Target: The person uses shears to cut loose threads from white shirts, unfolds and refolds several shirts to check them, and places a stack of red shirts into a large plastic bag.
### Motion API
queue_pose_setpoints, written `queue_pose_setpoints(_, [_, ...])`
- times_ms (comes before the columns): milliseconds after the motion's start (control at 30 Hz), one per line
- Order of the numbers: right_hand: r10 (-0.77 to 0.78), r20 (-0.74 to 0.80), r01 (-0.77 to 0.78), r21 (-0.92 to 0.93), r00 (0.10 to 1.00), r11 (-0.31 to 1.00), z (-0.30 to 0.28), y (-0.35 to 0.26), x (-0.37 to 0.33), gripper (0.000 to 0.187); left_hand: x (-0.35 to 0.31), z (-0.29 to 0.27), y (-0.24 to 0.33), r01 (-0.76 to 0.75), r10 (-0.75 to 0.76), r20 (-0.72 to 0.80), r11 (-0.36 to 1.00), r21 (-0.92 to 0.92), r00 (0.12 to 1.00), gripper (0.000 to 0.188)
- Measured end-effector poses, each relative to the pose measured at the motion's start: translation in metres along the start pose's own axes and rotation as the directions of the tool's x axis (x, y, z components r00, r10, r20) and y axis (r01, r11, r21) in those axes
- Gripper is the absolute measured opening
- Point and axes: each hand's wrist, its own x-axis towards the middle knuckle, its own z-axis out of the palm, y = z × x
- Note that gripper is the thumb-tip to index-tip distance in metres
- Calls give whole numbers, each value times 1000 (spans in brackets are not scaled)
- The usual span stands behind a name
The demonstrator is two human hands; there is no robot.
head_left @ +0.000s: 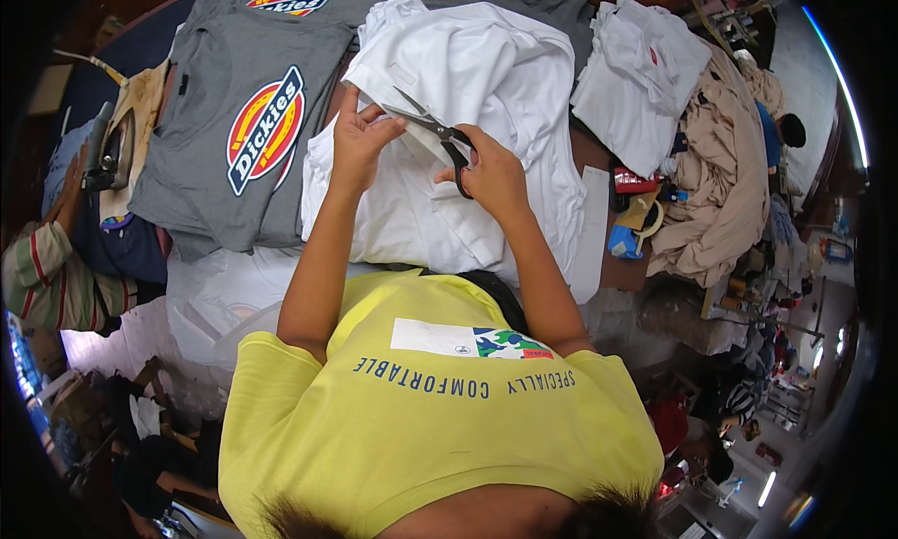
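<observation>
In my right hand [493, 172] is a pair of scissors [436, 127], fingers and thumb through the dark handles. The blades are parted and point up and left, over a pile of white garments [486, 62]. My left hand [360, 144] pinches an edge of the white cloth between thumb and fingers, close by the blade tips. Whether the blades touch a thread or the cloth itself is too small to tell. The pile lies loosely folded in front of me, spread under both wrists.
Grey T-shirts [201, 109] with a printed emblem lie left of the pile. Farther left, a person's hand [70, 197] is by an iron [120, 151]. At right are more white garments [641, 80], a beige cloth heap [725, 165] and a tape roll [649, 219].
</observation>
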Motion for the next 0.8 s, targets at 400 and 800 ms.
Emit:
queue_pose_setpoints(400, [27,-17,-25,82,1000,996,16,21,-4,63,3,3,5,20,-20,3,999,-41,1000,83])
queue_pose_setpoints(800, [37,36,-37,10,999,999,3,-7,12,72,5,4,4,7,-7,7,1000,5,1000,81])
